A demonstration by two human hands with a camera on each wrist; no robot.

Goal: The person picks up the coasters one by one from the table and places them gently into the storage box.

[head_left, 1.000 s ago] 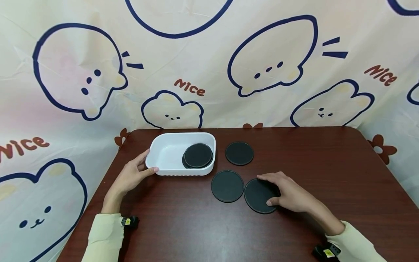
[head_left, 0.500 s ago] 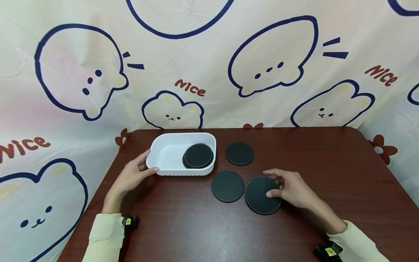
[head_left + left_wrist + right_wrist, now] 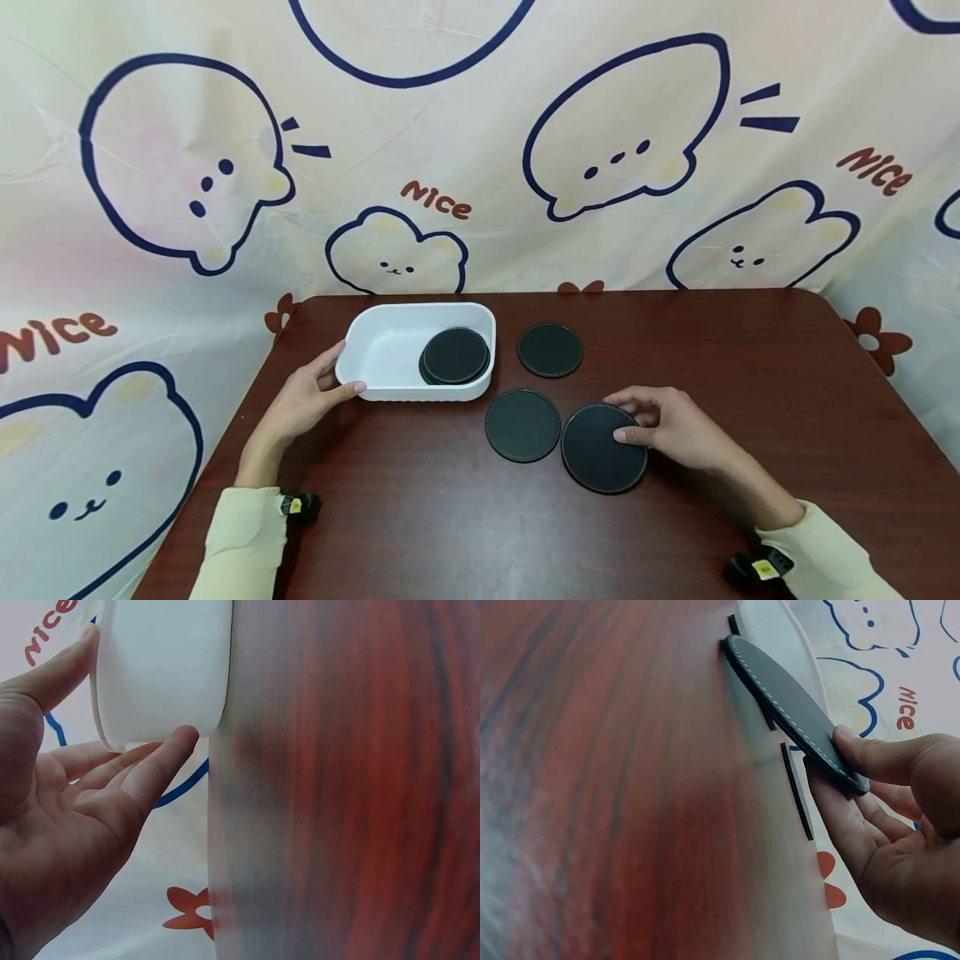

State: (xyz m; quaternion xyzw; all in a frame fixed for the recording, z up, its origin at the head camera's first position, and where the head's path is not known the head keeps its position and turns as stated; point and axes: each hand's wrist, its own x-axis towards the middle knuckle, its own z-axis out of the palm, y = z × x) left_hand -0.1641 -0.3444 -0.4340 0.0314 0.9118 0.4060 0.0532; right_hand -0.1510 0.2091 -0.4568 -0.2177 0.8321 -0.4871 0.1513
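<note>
pale cartoon-print backdrop (image 3: 495, 150) behind dark brown table (image 3: 750, 358); soft glare (image 3: 517, 546).

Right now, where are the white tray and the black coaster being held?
White tray (image 3: 381, 352), head view: bare floor, left side.
Held black coaster (image 3: 795, 705), right wrist view: middle of visible face.

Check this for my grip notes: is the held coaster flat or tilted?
Tilted: in the right wrist view, the coaster in the right hand slants against the table.
</note>
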